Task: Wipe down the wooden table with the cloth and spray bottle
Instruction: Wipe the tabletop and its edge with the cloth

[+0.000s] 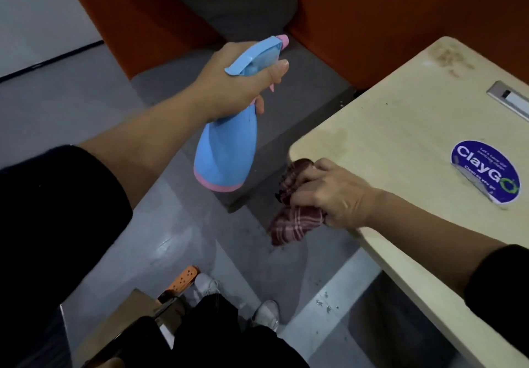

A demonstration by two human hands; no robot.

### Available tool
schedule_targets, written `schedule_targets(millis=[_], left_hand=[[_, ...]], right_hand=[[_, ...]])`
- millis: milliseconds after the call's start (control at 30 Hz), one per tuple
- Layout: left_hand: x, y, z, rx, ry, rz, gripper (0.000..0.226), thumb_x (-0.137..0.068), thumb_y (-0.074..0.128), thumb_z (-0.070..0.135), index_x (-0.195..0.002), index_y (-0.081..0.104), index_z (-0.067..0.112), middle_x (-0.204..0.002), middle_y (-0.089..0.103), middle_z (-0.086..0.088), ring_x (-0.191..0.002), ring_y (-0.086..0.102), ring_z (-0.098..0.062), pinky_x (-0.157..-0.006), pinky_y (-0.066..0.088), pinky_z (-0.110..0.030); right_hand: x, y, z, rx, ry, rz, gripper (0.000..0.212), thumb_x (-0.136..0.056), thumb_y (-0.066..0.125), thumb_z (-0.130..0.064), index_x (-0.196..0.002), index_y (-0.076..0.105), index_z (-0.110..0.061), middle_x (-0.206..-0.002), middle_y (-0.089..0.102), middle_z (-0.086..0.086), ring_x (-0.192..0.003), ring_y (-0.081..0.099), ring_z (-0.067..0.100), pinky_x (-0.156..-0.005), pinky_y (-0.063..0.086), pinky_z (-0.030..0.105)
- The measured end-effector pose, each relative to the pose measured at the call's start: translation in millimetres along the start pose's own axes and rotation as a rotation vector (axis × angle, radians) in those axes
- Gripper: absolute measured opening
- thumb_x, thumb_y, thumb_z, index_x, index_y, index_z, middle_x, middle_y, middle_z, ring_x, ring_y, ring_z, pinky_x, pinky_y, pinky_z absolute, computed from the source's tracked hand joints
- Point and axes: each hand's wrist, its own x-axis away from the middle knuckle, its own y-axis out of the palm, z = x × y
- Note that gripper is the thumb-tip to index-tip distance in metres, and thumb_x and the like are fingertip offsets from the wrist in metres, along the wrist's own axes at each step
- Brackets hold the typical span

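A light wooden table (400, 127) fills the right side, its rounded corner near the middle of the view. My right hand (329, 193) presses a dark red checked cloth (294, 221) against the table's near-left edge; part of the cloth hangs off the edge. My left hand (234, 81) holds a blue spray bottle (226, 150) with pink trim up in the air, left of the table, over the floor. The nozzle points away toward the sofa. Brown stains (449, 61) mark the table's far corner.
A round blue sticker (486, 174) and a metal slot plate (512, 98) sit on the tabletop. An orange and grey sofa (229, 9) stands behind. Below are grey floor, my white shoes (266, 313), a cardboard box (128, 319) and an orange object (183, 279).
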Motion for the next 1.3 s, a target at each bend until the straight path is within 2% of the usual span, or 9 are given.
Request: schedule_targets(millis=[100,333,467,700,800,967,1067,1233,1300], left_hand=[[6,-3,-2,-0.025,-0.005,0.012,0.036,-0.094,0.058,0.034,-0.127,0.044,0.040,-0.105,0.065,-0.024,-0.053,0.061,-0.014,-0.056,0.055,-0.024],[14,-14,-3,-0.106,0.003,0.027,0.043,-0.096,0.056,0.034,-0.138,0.044,0.029,-0.103,0.067,-0.020,-0.059,0.065,-0.025,-0.060,0.058,-0.031],[15,-20,-4,-0.119,0.020,0.035,0.040,-0.096,0.056,0.034,-0.134,0.044,0.032,-0.102,0.068,-0.018,-0.052,0.064,-0.015,-0.058,0.055,-0.028],[20,-33,-7,-0.093,0.005,0.041,0.038,-0.096,0.057,0.031,-0.132,0.043,0.035,-0.103,0.067,-0.022,-0.053,0.062,-0.018,-0.056,0.055,-0.024],[23,-43,-10,-0.114,0.001,0.060,0.040,-0.096,0.056,0.032,-0.135,0.047,0.027,-0.103,0.067,-0.019,-0.053,0.063,-0.016,-0.056,0.055,-0.022],[25,-56,-18,-0.131,-0.009,0.077,0.036,-0.096,0.056,0.034,-0.131,0.051,0.026,-0.101,0.068,-0.016,-0.056,0.065,-0.021,-0.058,0.057,-0.028],[20,-57,-19,-0.133,-0.006,0.063,0.023,-0.096,0.056,0.035,-0.118,0.054,0.030,-0.101,0.069,-0.016,-0.057,0.066,-0.023,-0.059,0.058,-0.029],[11,-53,-13,-0.112,0.005,0.055,0.040,-0.096,0.056,0.034,-0.135,0.049,0.027,-0.101,0.068,-0.017,-0.054,0.064,-0.020,-0.057,0.055,-0.025],[8,-51,-9,-0.118,0.023,0.047,0.038,-0.096,0.056,0.034,-0.133,0.049,0.029,-0.100,0.068,-0.016,-0.053,0.064,-0.016,-0.056,0.055,-0.022]], right_hand=[[-3,7,4,0.193,-0.133,-0.158,0.026,-0.076,0.055,-0.024,-0.102,0.057,-0.026,-0.099,0.066,-0.008,-0.107,0.043,0.019,-0.093,0.020,0.032],[-54,-2,20,0.268,-0.091,-0.122,0.035,-0.075,0.062,-0.025,-0.110,0.059,-0.025,-0.115,0.064,0.000,-0.122,0.041,0.024,-0.100,0.028,0.039],[-81,-11,31,0.195,0.076,-0.078,0.033,-0.078,0.059,-0.029,-0.111,0.057,-0.027,-0.110,0.062,0.000,-0.113,0.045,0.023,-0.092,0.027,0.035],[-93,-16,61,-0.152,0.544,0.016,0.027,-0.081,0.054,-0.050,-0.098,0.060,-0.029,-0.104,0.067,0.005,-0.102,0.058,0.031,-0.082,0.035,0.036],[-85,-15,82,-0.158,0.664,0.071,0.025,-0.080,0.056,-0.051,-0.087,0.054,-0.027,-0.104,0.066,0.011,-0.102,0.057,0.034,-0.082,0.033,0.040],[-93,-15,93,-0.100,0.879,-0.067,0.036,-0.080,0.057,-0.046,-0.107,0.057,-0.022,-0.111,0.063,0.011,-0.108,0.054,0.032,-0.094,0.032,0.043],[-107,-13,71,-0.117,0.831,-0.124,0.046,-0.076,0.059,-0.055,-0.108,0.059,-0.021,-0.113,0.063,0.009,-0.109,0.056,0.030,-0.088,0.035,0.038],[-111,-17,43,-0.284,0.600,-0.180,0.051,-0.072,0.065,-0.052,-0.117,0.059,-0.028,-0.117,0.064,0.006,-0.110,0.057,0.029,-0.087,0.039,0.033],[-105,-25,50,-0.476,0.613,-0.078,0.044,-0.076,0.065,-0.045,-0.117,0.059,-0.029,-0.118,0.064,0.008,-0.108,0.058,0.030,-0.089,0.045,0.034]])
